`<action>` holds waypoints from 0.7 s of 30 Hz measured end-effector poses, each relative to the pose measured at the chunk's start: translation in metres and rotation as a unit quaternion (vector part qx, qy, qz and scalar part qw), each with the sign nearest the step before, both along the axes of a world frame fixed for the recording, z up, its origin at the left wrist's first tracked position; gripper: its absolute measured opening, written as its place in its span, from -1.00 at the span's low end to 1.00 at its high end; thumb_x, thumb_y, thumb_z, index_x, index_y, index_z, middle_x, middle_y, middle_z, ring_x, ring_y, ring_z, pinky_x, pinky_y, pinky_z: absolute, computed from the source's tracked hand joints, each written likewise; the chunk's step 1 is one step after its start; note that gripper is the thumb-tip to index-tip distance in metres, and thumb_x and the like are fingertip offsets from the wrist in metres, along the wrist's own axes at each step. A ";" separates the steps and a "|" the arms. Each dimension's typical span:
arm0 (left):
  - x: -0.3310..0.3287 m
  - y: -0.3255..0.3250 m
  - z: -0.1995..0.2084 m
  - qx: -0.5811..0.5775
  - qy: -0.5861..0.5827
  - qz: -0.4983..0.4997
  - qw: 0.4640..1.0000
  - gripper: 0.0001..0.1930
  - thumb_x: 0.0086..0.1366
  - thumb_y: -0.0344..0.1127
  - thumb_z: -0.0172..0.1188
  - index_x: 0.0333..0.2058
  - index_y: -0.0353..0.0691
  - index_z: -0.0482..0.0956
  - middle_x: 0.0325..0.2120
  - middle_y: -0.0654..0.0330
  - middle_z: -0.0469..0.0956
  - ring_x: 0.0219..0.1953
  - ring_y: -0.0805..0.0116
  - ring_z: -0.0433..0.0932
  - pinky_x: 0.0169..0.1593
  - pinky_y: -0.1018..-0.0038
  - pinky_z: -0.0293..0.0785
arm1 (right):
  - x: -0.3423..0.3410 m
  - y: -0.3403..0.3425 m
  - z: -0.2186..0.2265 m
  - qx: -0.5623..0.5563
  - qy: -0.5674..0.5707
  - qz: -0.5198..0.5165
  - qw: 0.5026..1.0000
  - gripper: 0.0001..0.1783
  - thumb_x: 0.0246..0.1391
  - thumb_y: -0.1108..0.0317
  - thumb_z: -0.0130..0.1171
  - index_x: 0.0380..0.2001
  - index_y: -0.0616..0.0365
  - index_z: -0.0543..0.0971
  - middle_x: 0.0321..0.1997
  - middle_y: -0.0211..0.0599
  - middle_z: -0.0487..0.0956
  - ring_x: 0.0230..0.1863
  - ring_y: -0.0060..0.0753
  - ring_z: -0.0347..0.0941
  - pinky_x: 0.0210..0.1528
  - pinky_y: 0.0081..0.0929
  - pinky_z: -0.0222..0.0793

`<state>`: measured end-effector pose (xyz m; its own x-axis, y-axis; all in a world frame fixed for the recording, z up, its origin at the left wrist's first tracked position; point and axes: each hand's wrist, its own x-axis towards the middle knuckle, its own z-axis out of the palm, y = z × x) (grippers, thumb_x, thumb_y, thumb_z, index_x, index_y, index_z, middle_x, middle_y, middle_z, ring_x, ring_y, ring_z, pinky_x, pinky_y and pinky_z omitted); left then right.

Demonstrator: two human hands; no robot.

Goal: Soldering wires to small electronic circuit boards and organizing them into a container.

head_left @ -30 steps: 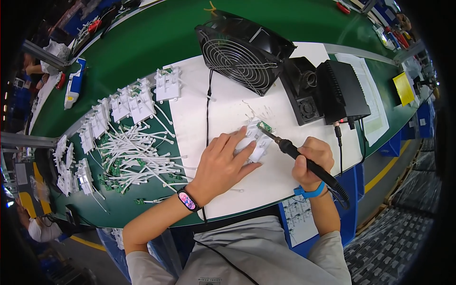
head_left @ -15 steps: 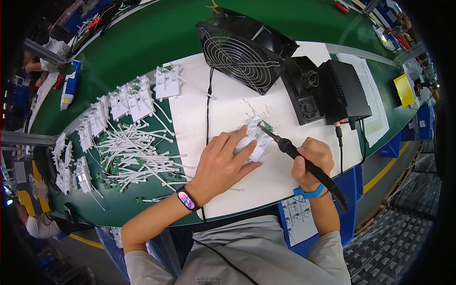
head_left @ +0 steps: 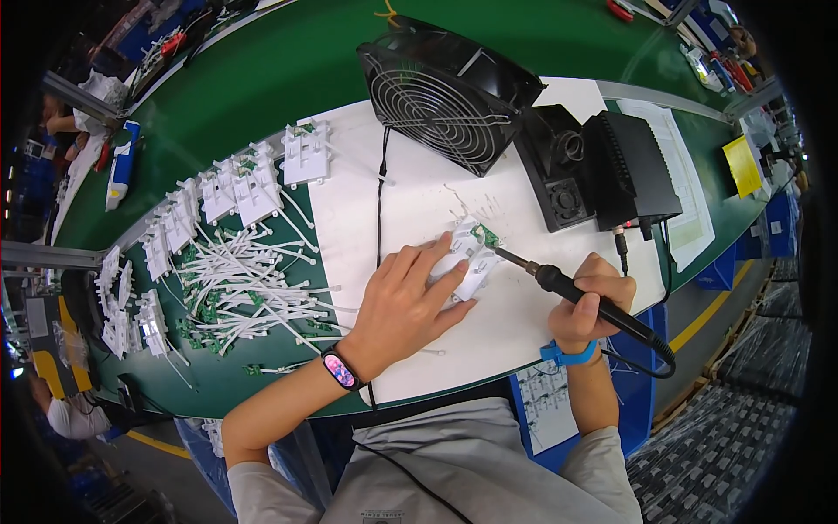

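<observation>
In my right hand (head_left: 592,301) is a black soldering iron (head_left: 594,307), closed in a pen-like grip. Its metal tip points left at the edge of a small green circuit board (head_left: 485,234). That board sits at the top end of a white plastic housing (head_left: 471,278) lying on the white work sheet. My left hand (head_left: 408,301) holds the housing from the left, thumb and fingers pressed along it and hiding part of it. Whether the tip touches the board I cannot tell for certain.
Beyond the housing stand a black fan (head_left: 445,96), a dark holder with a wire coil (head_left: 559,166) and a black box (head_left: 630,170). To the left lie a pile of white cables with green boards (head_left: 249,288) and a row of white housings (head_left: 218,192). A black cord (head_left: 381,210) crosses the sheet.
My right hand has moved a little right with the soldering iron, drawing its tip back from over the green board to its edge. My left hand stays on the housing, almost unmoved.
</observation>
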<state>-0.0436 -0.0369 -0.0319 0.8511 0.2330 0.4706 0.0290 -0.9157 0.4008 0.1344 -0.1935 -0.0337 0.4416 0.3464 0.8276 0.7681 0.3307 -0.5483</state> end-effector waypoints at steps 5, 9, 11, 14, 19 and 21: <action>-0.003 0.000 -0.002 -0.013 0.025 -0.003 1.000 -0.58 0.06 -0.17 0.48 -0.13 -0.23 0.67 0.08 -0.05 0.53 -0.04 0.14 0.52 -0.06 0.34 0.48 | 0.002 -0.002 0.001 -0.006 -0.025 0.000 1.000 -0.85 0.07 0.38 -0.02 -0.43 0.23 0.29 -0.63 -0.31 0.29 -0.67 -0.61 0.08 -0.59 -0.56 -0.05; -0.002 -0.001 -0.001 -0.017 0.031 -0.001 0.999 -0.58 0.06 -0.16 0.48 -0.13 -0.23 0.67 0.08 -0.05 0.53 -0.03 0.14 0.53 -0.06 0.34 0.48 | 0.003 -0.003 0.003 -0.026 -0.036 0.004 0.999 -0.83 0.10 0.37 0.01 -0.44 0.23 0.30 -0.62 -0.30 0.30 -0.67 -0.59 0.09 -0.60 -0.57 -0.05; -0.002 -0.001 0.000 -0.014 0.032 -0.001 0.999 -0.58 0.06 -0.16 0.49 -0.13 -0.23 0.67 0.08 -0.05 0.53 -0.03 0.14 0.53 -0.06 0.34 0.49 | 0.003 -0.003 0.005 -0.045 -0.038 0.007 0.998 -0.80 0.14 0.34 0.04 -0.44 0.24 0.32 -0.63 -0.30 0.29 -0.67 -0.58 0.10 -0.61 -0.57 -0.05; -0.002 0.000 -0.001 -0.013 0.029 0.001 0.999 -0.58 0.06 -0.17 0.49 -0.13 -0.23 0.68 0.07 -0.05 0.54 -0.03 0.14 0.53 -0.06 0.34 0.50 | 0.005 -0.005 0.005 -0.063 -0.042 0.005 0.997 -0.78 0.20 0.29 0.15 -0.36 0.21 0.39 -0.71 -0.30 0.31 -0.75 -0.42 0.18 -0.67 -0.48 0.06; -0.001 0.000 0.000 -0.018 0.027 -0.001 0.999 -0.58 0.05 -0.17 0.49 -0.14 -0.23 0.68 0.07 -0.05 0.54 -0.03 0.14 0.54 -0.06 0.34 0.50 | 0.004 -0.005 0.006 -0.066 -0.047 -0.004 0.997 -0.78 0.19 0.30 0.16 -0.36 0.21 0.38 -0.71 -0.30 0.31 -0.75 -0.42 0.18 -0.66 -0.49 0.08; -0.001 0.000 0.000 -0.018 0.027 -0.001 0.999 -0.58 0.05 -0.17 0.49 -0.14 -0.24 0.68 0.08 -0.05 0.54 -0.03 0.14 0.53 -0.06 0.34 0.49 | 0.004 -0.005 0.006 -0.071 -0.047 -0.005 0.996 -0.78 0.19 0.30 0.16 -0.35 0.20 0.38 -0.71 -0.29 0.31 -0.75 -0.42 0.19 -0.67 -0.49 0.08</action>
<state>-0.0450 -0.0372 -0.0321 0.8754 0.2477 0.4150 0.0507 -0.9011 0.4307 0.1388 -0.1986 -0.0278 0.3690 0.4587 0.8083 0.8212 0.2463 -0.5147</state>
